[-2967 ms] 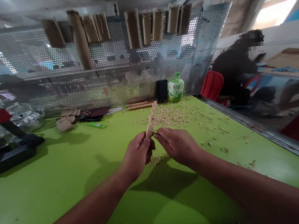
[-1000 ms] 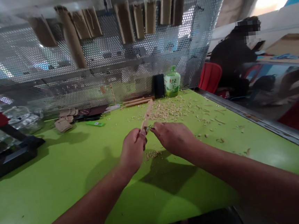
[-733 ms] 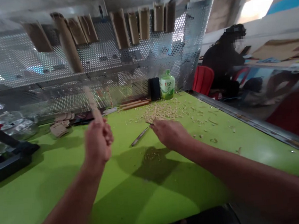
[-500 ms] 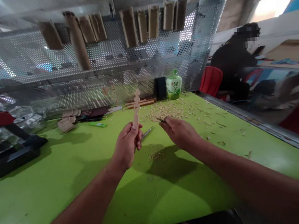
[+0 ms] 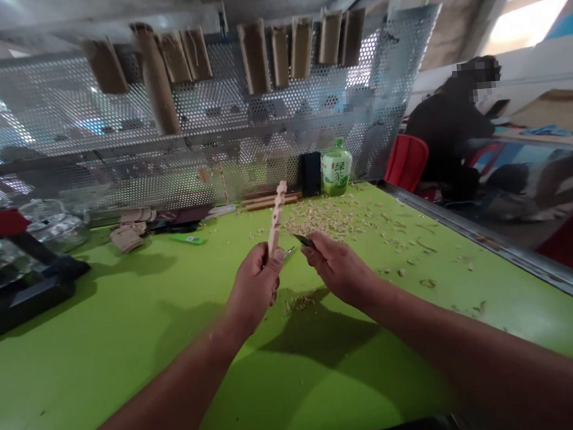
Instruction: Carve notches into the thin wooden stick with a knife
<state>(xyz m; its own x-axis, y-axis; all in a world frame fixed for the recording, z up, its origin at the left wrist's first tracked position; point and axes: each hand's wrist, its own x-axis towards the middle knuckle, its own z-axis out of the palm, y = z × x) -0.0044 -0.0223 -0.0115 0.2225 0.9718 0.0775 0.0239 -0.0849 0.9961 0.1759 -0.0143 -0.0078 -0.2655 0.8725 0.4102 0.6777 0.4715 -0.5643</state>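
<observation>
My left hand [image 5: 255, 286] is closed around the lower end of a thin notched wooden stick [image 5: 276, 216], which points up and away over the green table [image 5: 126, 336]. My right hand [image 5: 335, 269] is closed on a small carving knife [image 5: 299, 241], whose blade reaches toward the stick just above my left thumb. The two hands are close together above a small heap of wood shavings [image 5: 299, 303].
More shavings [image 5: 331, 218] litter the table's far right. A green bottle [image 5: 337, 170] and a dark box [image 5: 309, 173] stand by the perforated metal panel [image 5: 58, 128]. A black and red device [image 5: 15, 272] is at left. A seated person [image 5: 452, 127] is at right.
My left hand swung left with the stick, then came back to the middle. My right hand, knife still in it, has closed in on the stick again.
</observation>
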